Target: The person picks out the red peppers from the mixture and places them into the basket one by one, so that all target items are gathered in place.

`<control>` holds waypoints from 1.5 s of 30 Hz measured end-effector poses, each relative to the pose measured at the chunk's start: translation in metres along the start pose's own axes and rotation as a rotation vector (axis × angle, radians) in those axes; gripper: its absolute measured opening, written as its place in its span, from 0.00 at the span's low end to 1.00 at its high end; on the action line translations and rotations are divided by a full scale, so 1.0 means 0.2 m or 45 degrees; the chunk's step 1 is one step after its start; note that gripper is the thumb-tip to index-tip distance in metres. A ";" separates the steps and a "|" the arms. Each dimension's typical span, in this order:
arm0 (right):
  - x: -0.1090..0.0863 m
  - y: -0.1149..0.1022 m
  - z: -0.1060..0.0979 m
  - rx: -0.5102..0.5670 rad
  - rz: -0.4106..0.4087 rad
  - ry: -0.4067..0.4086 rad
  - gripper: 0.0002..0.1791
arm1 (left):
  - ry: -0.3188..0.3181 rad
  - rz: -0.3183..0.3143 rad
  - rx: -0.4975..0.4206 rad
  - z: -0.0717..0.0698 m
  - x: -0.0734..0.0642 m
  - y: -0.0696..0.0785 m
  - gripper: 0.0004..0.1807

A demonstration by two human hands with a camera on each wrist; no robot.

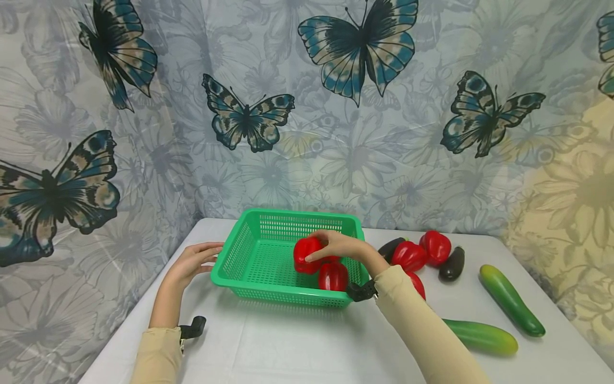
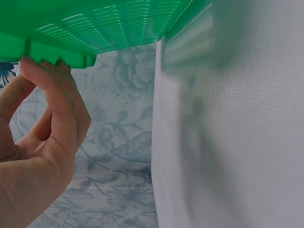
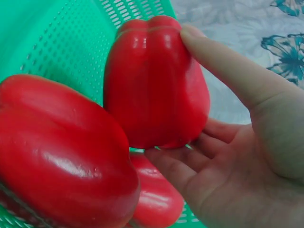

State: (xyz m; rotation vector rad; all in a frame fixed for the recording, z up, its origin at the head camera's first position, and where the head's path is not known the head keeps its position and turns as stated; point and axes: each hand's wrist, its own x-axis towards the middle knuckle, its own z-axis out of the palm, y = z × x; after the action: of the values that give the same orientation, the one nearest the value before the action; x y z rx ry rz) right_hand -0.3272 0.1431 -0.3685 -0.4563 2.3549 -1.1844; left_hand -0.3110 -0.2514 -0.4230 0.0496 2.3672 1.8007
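Observation:
My right hand grips a red bell pepper inside the green basket, with the thumb on one end and fingers under the other. Beneath and beside it in the basket lie another red bell pepper and a third, partly hidden one. At the basket's left side is my left hand, its fingers reaching to the outer rim; the left wrist view shows the fingertips right at the rim's lip.
Right of the basket lie several more red bell peppers, dark eggplants and two green cucumbers, one partly behind the right sleeve. A butterfly-patterned cloth hangs behind the white table.

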 end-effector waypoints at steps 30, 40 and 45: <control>0.06 0.00 0.05 -0.235 0.084 -0.151 0.38 | 0.005 -0.006 0.008 -0.01 0.01 -0.01 0.33; 0.07 -0.01 0.06 -0.273 0.098 -0.209 0.36 | -0.002 -0.001 0.000 -0.01 0.01 -0.01 0.32; 0.07 -0.01 0.07 -0.288 0.108 -0.220 0.36 | 0.002 -0.007 0.000 -0.01 0.01 -0.01 0.33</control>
State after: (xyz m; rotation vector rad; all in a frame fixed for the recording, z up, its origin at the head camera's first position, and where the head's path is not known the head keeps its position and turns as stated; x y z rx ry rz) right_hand -0.3316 0.1254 -0.3782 -0.5067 2.3408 -0.8103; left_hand -0.3134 -0.2533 -0.4250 0.0421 2.3662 1.7985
